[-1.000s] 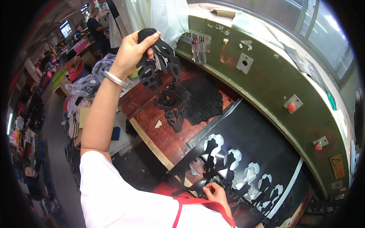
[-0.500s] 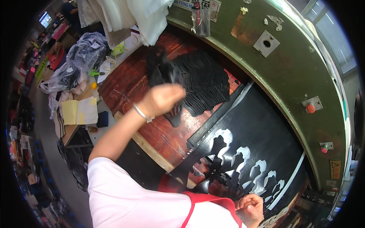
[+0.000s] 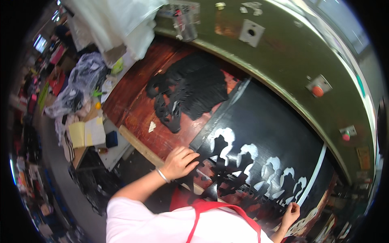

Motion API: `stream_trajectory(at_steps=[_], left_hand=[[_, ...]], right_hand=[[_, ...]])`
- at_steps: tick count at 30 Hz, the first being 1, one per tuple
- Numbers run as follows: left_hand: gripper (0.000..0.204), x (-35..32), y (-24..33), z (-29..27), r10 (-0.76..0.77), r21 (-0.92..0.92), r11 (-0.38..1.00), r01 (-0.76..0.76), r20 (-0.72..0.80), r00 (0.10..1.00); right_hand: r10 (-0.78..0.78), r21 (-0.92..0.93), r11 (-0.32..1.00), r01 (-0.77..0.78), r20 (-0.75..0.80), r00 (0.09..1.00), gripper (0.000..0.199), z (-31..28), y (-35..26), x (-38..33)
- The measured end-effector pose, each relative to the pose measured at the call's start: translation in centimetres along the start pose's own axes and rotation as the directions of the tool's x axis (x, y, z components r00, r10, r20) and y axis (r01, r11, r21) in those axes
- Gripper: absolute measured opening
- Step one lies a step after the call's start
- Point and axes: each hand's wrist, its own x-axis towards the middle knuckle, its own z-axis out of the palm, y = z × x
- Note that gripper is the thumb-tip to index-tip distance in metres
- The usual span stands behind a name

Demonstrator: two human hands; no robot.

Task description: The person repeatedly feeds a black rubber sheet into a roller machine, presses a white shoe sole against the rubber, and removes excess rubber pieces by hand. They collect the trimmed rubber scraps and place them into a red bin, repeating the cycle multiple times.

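A black sheet [image 3: 221, 172] riddled with cut-out shapes lies across the machine bed in front of me, partly smeared by motion. My left hand [image 3: 180, 163] is at its left end, fingers curled and closed against its edge. At the sheet's right end my right hand [image 3: 291, 214] is closed in a pinch on the near edge; the fingertips are partly hidden. Light silvery patches show beside the holes on the dark bed. Farther off, a layered pile of black cut pieces [image 3: 202, 91] rests on the red board [image 3: 135, 109], with a few looser pieces [image 3: 168, 113] at its left.
A green machine beam [image 3: 279, 52] with red buttons [image 3: 317, 91] arches over the far side. White plastic sheeting [image 3: 121, 24] hangs at upper left. On the left table are an open notebook [image 3: 86, 133], a clear plastic bag [image 3: 83, 77] and a dark blue box [image 3: 112, 139].
My left hand has left the pile of black pieces and come down to the cut-out sheet. My right hand has moved out to the sheet's right end. The view has shifted.
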Motion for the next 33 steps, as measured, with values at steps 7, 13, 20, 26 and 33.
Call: stream_trajectory(at_steps=[7, 13, 20, 26, 33], left_hand=[[0.045, 3.1, 2.1, 4.0, -0.545, -0.125, 0.834, 0.538, -0.024, 0.838], [0.041, 13.2, -2.3, 7.9, -0.348, 0.135, 0.926, 0.353, -0.06, 0.936], [0.032, 8.7, 1.1, 7.7, -0.303, 0.356, 0.89, 0.285, -0.004, 0.953], [0.03, 9.6, -0.3, 10.7, -0.191, 0.259, 0.932, 0.254, -0.247, 0.95], [0.027, 8.9, -3.4, 11.5, -0.127, 0.311, 0.921, 0.233, -0.326, 0.937]], right_hand=[[0.473, 0.377, 0.827, -0.417, -0.068, 0.878, 0.037, 0.4, 10.9, -2.4], [0.222, 0.253, 0.958, -0.132, -0.37, 0.902, 0.023, 2.0, 8.3, -4.7], [0.183, 0.116, 0.983, -0.142, -0.556, 0.811, 0.013, -2.9, 8.6, -7.9], [0.182, -0.291, 0.877, -0.382, -0.535, 0.825, 0.083, -6.8, 16.4, -4.3], [0.161, -0.251, 0.93, -0.267, -0.377, 0.912, 0.098, -8.8, 19.8, -3.7]])
